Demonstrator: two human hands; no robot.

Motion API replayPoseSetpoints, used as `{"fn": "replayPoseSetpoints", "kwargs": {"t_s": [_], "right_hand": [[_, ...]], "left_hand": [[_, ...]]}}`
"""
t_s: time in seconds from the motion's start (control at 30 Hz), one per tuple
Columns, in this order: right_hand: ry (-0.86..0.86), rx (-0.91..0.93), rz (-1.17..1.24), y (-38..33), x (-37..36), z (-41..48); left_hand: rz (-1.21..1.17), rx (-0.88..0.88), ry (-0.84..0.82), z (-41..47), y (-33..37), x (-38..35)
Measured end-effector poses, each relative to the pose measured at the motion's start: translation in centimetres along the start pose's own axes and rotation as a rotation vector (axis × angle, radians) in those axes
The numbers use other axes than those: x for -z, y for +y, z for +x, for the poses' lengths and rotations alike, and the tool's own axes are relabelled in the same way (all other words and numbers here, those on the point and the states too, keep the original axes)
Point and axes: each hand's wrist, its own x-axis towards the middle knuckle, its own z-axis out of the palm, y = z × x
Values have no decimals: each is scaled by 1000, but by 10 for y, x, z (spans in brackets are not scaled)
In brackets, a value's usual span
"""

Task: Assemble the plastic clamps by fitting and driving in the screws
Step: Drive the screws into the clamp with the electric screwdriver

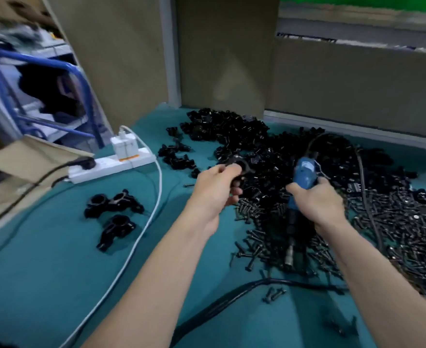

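Hands both occupied, held above the table with a clear gap between them. Left hand pinches a black plastic clamp at its fingertips, ring opening turned roughly toward the camera; whether a screw is already seated in it cannot be told through the blur. Right hand is clenched round the blue electric screwdriver, whose long axis runs near-vertical in the view: blue body at the far end, chuck and bit end toward the person, hanging over the screws. Key relation: the clamp sits to the left of the screwdriver and level with its blue body, so the bit end lies well nearer the person than the clamp. Judgement: the tool must swing or the clamp must drop toward the bit before driving. The left hand, already holding the part, is the one to present it. Loose black screws lie heaped under and right of the screwdriver, nearer the right hand. Unassembled clamp parts are piled beyond it. Three clamps lie set aside well left of the screwdriver, past a white cable; farther left, a power strip.
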Motion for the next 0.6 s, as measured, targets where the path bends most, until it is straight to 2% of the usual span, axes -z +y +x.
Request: {"fn": "replayPoseSetpoints", "kwargs": {"t_s": [0.07, 0.17, 0.23, 0.27, 0.33, 0.43, 0.5, 0.6], "right_hand": [[27, 4, -295, -7, -1, -3], [92, 19, -506, -20, -3, -10], [197, 147, -627, -38, -3, -27], [217, 259, -589, -52, -6, -41], [49, 490, -343, -83, -21, -80], [-391, 676, -45, -125, -66, -149], [-598, 662, 47, -144, -100, -181], [-684, 571, 200, -165, -140, -200]], "left_hand": [[14, -41, -5, -16, 1, 14], [88, -133, 82, -41, -3, 45], [172, -193, 214, -56, -6, 69], [223, -219, 288, -62, -7, 81], [331, -243, 435, -72, -9, 102], [507, -282, 630, -82, -10, 126], [652, -326, 734, -85, -10, 141], [750, -332, 811, -84, -10, 165]]}}
